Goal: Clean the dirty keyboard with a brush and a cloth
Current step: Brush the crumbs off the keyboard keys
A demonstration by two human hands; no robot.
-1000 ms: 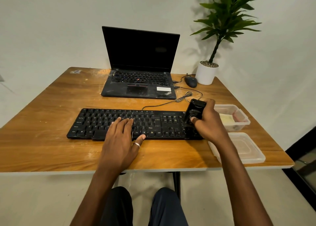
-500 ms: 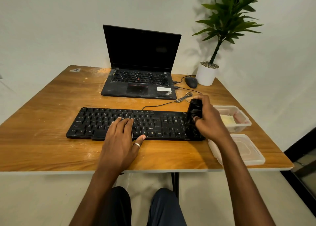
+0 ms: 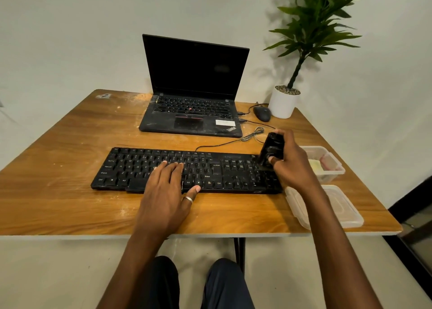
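L. hand (image 3: 163,191), fingers flat, steadies long black plastic keyboard (image 3: 222,170) on wooden desk (image 3: 70,203); R. hand (image 3: 294,166) grips chunky black brush (image 3: 272,149) at numpad end, prob. for sweeping.

The black wired keyboard (image 3: 222,168) lies flat in front of the laptop (image 3: 191,112), its long side parallel to the laptop's front edge. Faint pale dust shows at its right end, and its cable curls back toward the laptop's right side. The black brush (image 3: 272,148) stands tilted, in front and to the right of the laptop, its lower end on the keyboard's number pad, gripped by the right hand (image 3: 294,166).
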